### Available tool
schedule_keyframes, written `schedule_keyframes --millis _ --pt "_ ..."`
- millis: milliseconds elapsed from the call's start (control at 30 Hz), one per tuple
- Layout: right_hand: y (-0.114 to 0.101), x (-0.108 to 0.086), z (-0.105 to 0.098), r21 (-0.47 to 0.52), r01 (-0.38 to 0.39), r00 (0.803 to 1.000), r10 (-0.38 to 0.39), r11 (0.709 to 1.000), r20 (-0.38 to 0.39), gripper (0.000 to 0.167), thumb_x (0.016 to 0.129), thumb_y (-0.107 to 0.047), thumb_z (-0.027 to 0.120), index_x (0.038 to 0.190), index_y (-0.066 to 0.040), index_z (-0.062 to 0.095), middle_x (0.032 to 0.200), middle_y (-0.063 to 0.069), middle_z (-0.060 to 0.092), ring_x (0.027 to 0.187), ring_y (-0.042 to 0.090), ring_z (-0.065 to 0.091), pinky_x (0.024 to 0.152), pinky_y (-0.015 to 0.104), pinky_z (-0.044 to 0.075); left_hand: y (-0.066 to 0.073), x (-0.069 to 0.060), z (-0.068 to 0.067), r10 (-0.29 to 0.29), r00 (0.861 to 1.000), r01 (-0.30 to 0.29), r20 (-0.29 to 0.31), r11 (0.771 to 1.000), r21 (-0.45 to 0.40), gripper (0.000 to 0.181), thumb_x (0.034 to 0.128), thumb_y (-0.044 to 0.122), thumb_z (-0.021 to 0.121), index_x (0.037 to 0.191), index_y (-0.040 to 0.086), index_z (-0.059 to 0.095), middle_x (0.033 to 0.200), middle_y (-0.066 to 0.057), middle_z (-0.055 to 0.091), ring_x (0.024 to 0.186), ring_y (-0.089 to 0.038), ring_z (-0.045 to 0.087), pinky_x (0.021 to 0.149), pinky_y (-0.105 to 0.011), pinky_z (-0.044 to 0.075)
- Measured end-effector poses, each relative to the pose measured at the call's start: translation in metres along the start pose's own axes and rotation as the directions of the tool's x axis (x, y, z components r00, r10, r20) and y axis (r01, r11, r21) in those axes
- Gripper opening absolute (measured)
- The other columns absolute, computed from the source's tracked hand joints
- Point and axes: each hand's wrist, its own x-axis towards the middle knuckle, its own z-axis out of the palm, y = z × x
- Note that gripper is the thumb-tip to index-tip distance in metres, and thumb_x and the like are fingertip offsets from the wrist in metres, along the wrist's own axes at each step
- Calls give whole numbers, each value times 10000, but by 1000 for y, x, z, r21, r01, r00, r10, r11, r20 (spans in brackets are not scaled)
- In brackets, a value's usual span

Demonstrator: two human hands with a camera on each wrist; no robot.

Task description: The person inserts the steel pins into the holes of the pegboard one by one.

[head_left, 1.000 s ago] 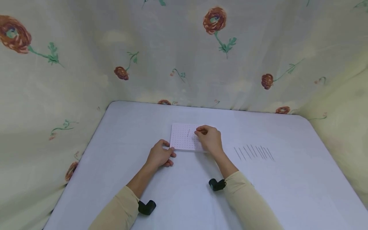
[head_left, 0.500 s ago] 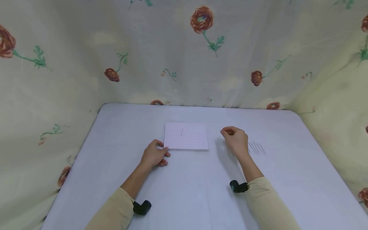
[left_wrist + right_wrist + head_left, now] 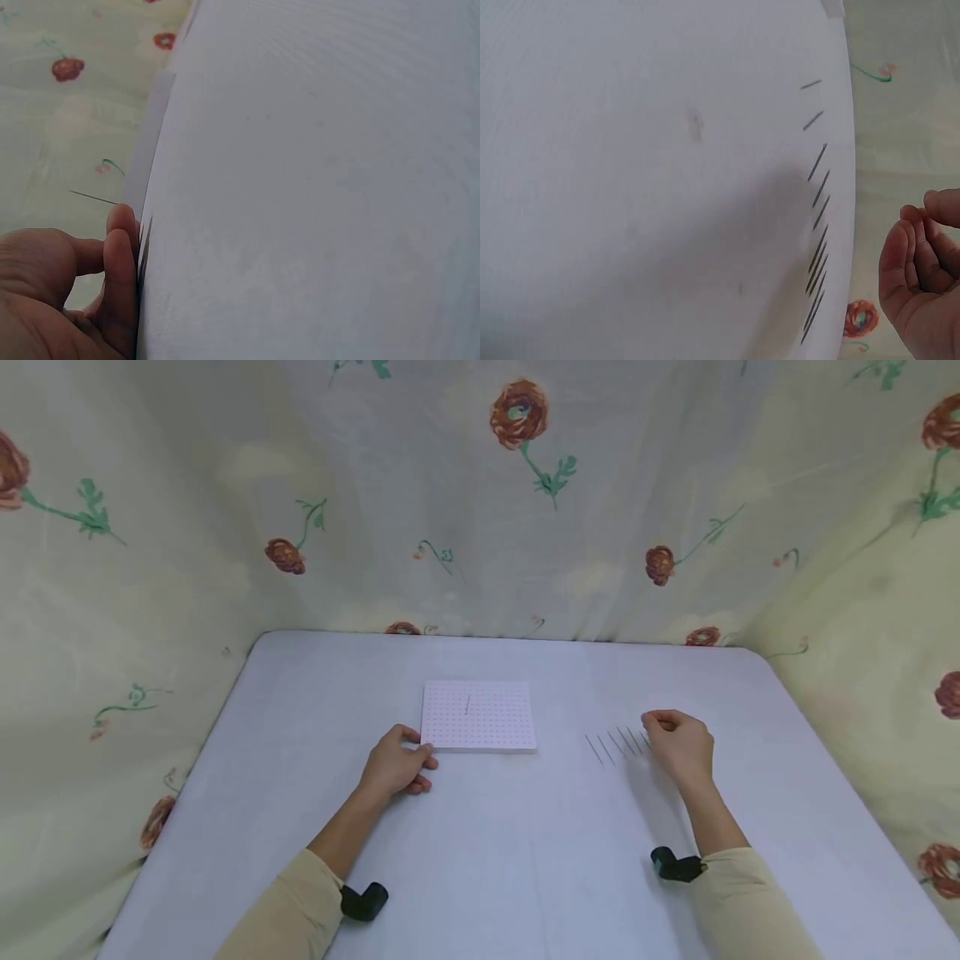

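A white board (image 3: 495, 718) dotted with small holes lies on the white table. One thin dark pin (image 3: 467, 704) stands in it; the left wrist view catches this pin (image 3: 91, 196) beyond the fingertips. My left hand (image 3: 392, 764) holds the board's near left corner between thumb and forefinger. To the right of the board, several more thin dark pins (image 3: 817, 163) lie in a slanted row. Over the right end of that row hovers my right hand (image 3: 681, 747), thumb and forefinger tips close together, with nothing visible between them. It hides some pins in the head view.
Flowered cloth (image 3: 360, 593) hangs behind and on both sides of the white table (image 3: 480, 835). A black wrist camera (image 3: 363, 902) sits at the left sleeve, and another black camera (image 3: 677, 864) at the right one.
My right hand has moved right, away from the board, to above the row of pins. The left hand stays at the board's corner. The head view has turned slightly right.
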Motion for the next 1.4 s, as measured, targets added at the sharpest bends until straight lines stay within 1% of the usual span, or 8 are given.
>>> schedule_keyframes --millis 133,333,467,567,767,1100,1333,1400 --pt "16 1 -12 -31 -50 999 51 998 9 455 1022 -389 526 1222 -20 702 1073 165 726 910 236 633 663 253 461 2 0 0 1 1000 -1 2 1000 7 310 1022 193 597 1281 67 483 876 -62 778 494 -122 662 489 -231 556" --pt "42 0 -27 -116 -48 999 50 992 12 473 1016 -353 521 1181 56 694 1081 250 722 933 348 660 635 294 473 4 -1 0 -4 1000 4 -3 1000 14 306 1021 186 598 1279 68 484 869 -62 774 497 -126 663 487 -228 553" --pt "51 -2 -33 -175 -47 998 53 983 30 437 990 -305 541 1129 78 698 1114 291 707 979 417 648 672 361 473 5 -1 -1 -2 1000 2 -2 1000 21 310 1024 190 596 1282 64 481 870 -60 775 499 -125 665 491 -226 553" --pt "57 -2 -34 -213 -54 996 69 976 62 409 969 -288 560 1091 75 704 1091 289 707 981 428 638 705 397 484 6 -1 -2 -3 1000 3 -3 1000 24 309 1024 192 595 1282 65 482 874 -59 776 500 -127 666 492 -228 555" --pt "67 1 -31 -265 -45 991 77 963 110 395 949 -279 597 1064 79 717 1111 307 698 1048 504 621 831 525 507 3 0 -2 -2 1000 2 2 1000 25 314 1022 197 599 1287 70 488 874 -54 776 508 -133 674 498 -234 561" --pt "68 5 -27 -324 17 996 11 946 84 280 904 -211 630 900 44 743 950 272 729 916 490 656 734 504 511 0 0 2 -6 1000 6 -2 1000 13 318 1021 198 602 1290 70 488 865 -45 779 503 -133 672 481 -231 550" --pt "55 8 -32 -385 122 986 -66 915 154 247 877 -150 594 854 50 737 873 256 728 769 400 659 655 482 532 1 0 1 -4 1000 4 -13 1000 6 316 1022 200 601 1290 75 489 871 -51 777 499 -127 664 477 -216 537" --pt "52 9 -34 -401 139 980 -69 905 184 244 863 -139 584 859 54 732 865 254 718 748 375 640 644 470 529 0 0 1 -4 1000 4 -14 1000 5 317 1021 200 604 1289 76 491 867 -48 775 496 -125 662 477 -214 536"
